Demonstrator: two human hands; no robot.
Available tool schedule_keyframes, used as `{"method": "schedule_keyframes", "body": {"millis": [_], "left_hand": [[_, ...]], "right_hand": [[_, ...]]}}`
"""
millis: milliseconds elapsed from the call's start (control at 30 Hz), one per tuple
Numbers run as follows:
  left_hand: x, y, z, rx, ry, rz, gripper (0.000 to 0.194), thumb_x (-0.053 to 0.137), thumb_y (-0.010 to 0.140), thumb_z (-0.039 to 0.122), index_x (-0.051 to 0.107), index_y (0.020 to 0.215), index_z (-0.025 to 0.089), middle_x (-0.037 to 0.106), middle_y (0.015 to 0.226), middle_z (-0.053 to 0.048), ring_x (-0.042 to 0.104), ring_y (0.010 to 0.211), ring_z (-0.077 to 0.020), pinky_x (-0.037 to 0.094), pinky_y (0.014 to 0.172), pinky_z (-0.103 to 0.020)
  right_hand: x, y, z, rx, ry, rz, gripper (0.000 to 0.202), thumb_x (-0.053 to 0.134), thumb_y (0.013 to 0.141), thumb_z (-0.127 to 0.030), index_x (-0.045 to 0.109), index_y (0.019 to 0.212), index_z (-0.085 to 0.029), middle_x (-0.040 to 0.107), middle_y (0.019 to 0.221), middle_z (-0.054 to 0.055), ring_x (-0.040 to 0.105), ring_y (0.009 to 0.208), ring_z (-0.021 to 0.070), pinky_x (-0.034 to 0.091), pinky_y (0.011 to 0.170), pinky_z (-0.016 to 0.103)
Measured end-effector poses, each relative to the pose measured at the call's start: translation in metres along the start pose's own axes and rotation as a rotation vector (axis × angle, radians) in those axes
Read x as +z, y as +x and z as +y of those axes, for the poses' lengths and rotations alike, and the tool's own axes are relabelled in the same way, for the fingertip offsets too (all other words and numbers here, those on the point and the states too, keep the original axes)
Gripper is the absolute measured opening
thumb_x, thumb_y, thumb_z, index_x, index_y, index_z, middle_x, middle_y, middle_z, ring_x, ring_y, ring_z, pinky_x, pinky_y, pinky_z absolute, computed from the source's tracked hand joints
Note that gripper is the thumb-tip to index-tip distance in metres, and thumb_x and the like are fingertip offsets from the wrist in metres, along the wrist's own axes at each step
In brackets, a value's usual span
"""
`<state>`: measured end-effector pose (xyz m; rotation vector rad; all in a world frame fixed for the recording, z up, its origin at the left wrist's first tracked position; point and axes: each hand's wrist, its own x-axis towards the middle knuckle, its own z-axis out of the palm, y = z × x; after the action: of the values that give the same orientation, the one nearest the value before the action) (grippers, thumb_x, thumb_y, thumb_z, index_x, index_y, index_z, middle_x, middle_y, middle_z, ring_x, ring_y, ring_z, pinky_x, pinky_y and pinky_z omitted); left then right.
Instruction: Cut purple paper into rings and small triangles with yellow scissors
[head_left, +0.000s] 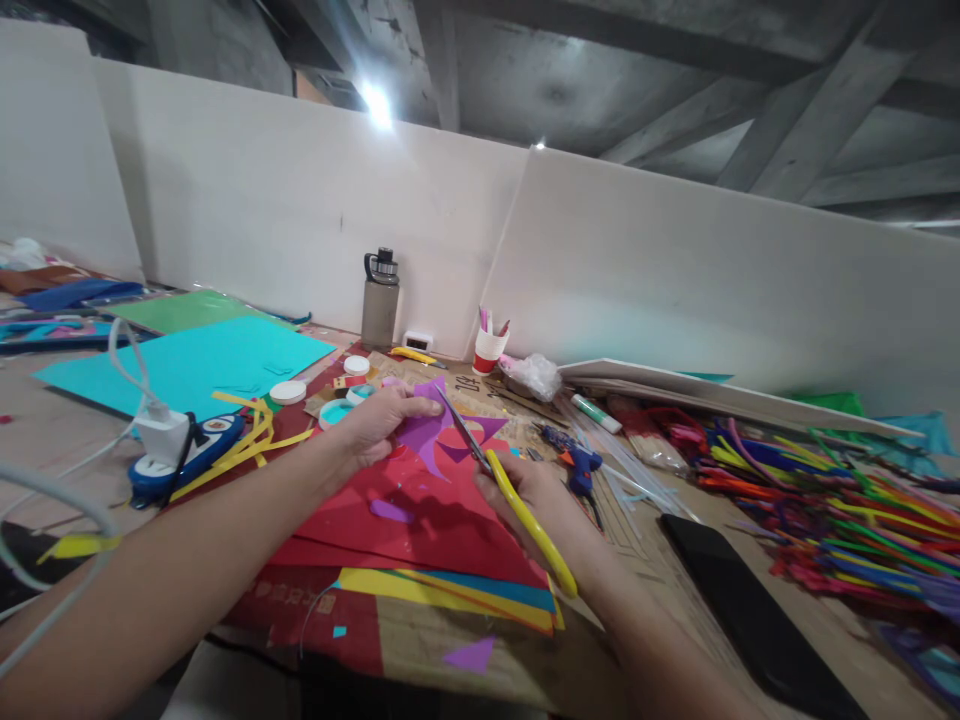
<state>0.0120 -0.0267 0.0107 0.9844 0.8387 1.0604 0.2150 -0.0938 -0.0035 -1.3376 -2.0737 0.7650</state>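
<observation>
My left hand is closed on a piece of purple paper, pinching it between thumb and fingers. In my right hand is a pair of scissors with yellow handles, its blades pointing up and left against the purple paper. Whether the blades are cutting into it I cannot tell. Below both hands lie red sheets, with a small purple scrap on top. Yellow, blue and orange sheets stick out under the red ones. Another purple scrap lies near the front edge.
To the left are a power strip, yellow paper strips and a turquoise sheet. A bottle and a paper cup stand at the back. On the right are a glue gun, a black phone and pipe cleaners.
</observation>
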Motion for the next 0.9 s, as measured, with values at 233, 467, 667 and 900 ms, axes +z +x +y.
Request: {"method": "schedule_keyframes", "body": {"millis": [233,467,667,900], "left_hand": [[-0.0015,0.0037,-0.005,-0.043,0.005,0.034,0.012,0.074,0.061,0.013,0.064,0.068,0.013,0.068,0.063,-0.004,0.062,0.051,-0.014,0.051,0.051,-0.025],[-0.0008,0.0026,-0.0043,-0.024,0.011,0.013,0.011,0.073,0.061,0.012,0.064,0.067,0.013,0.067,0.062,-0.004,0.062,0.051,-0.0131,0.051,0.053,-0.023],[0.0018,0.0001,-0.0025,-0.048,0.0,0.016,0.009,0.072,0.06,0.011,0.064,0.066,0.013,0.068,0.062,-0.005,0.062,0.051,-0.0142,0.051,0.052,-0.024],[0.0004,0.0012,-0.0033,-0.062,-0.013,0.012,0.009,0.072,0.061,0.01,0.066,0.067,0.013,0.07,0.064,-0.006,0.064,0.052,-0.0158,0.053,0.053,-0.026]], "right_hand": [[0.0017,0.0017,0.0025,-0.04,-0.086,0.024,0.022,0.046,0.088,-0.035,0.052,0.075,-0.018,0.048,0.062,-0.003,0.042,0.057,0.011,0.029,0.051,0.022],[0.0023,0.0031,0.0048,-0.07,-0.087,0.037,0.024,0.045,0.088,-0.035,0.051,0.071,-0.019,0.046,0.059,-0.003,0.041,0.053,0.0108,0.029,0.049,0.021],[0.0018,0.003,0.0029,-0.038,-0.038,0.024,0.022,0.047,0.087,-0.036,0.051,0.071,-0.02,0.044,0.054,-0.003,0.042,0.048,0.0107,0.03,0.046,0.021],[0.0001,0.0018,0.0007,-0.028,-0.02,0.03,0.02,0.049,0.085,-0.033,0.053,0.07,-0.021,0.046,0.048,-0.003,0.043,0.045,0.0113,0.03,0.044,0.021]]}}
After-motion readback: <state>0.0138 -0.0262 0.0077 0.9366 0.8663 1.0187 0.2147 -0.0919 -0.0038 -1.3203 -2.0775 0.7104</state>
